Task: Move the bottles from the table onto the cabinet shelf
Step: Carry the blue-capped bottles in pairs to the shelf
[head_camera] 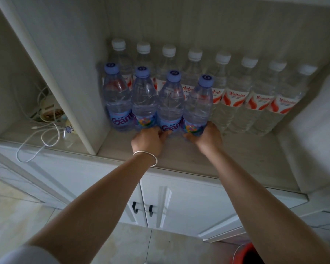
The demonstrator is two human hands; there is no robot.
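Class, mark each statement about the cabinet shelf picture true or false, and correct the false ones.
1. Four bottles with lilac caps stand in the front row. True.
2. The back-row bottles have red caps. False: their caps are white.
3. The left hand and right hand both touch the bases of front-row bottles. True.
4. A silver bangle is on the right wrist. False: it is on the left wrist.
5. The cabinet doors below the shelf stand open. False: they are closed.

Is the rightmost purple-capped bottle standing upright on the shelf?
Upright: the rightmost purple-capped bottle stands cap-up on the shelf, right hand gripping its base.
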